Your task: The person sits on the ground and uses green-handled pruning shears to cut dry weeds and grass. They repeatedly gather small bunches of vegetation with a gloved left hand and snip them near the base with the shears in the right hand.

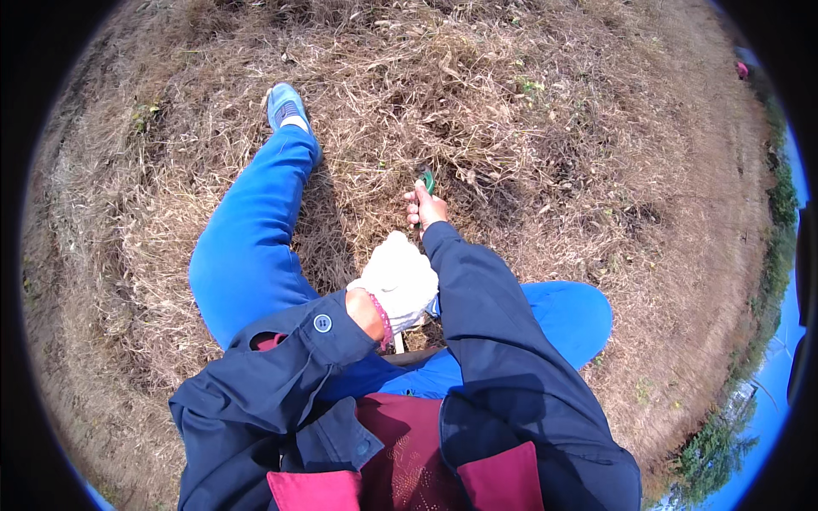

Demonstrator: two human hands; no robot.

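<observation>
My right hand (pixel 427 207) is bare and closed around a green object (pixel 427 182), perhaps a tool handle; whatever is at its far end cannot be made out against the grass. In front of it lies a tangle of dry, straw-coloured grass (pixel 441 137). My left hand (pixel 399 274) wears a white knitted glove, bleached by the sun, with a pink band (pixel 383 316) at the wrist. It is nearer my body, close beside my right sleeve. The glare hides how its fingers are set and whether they hold anything.
My left leg (pixel 249 249) in blue trousers stretches forward to a light blue shoe (pixel 286 105). The bent right leg (pixel 569 319) lies to the side. A brown bar (pixel 412 358) shows between my thighs. Trees (pixel 712 450) line the field's edge; a small pink shape (pixel 742 70) is far off.
</observation>
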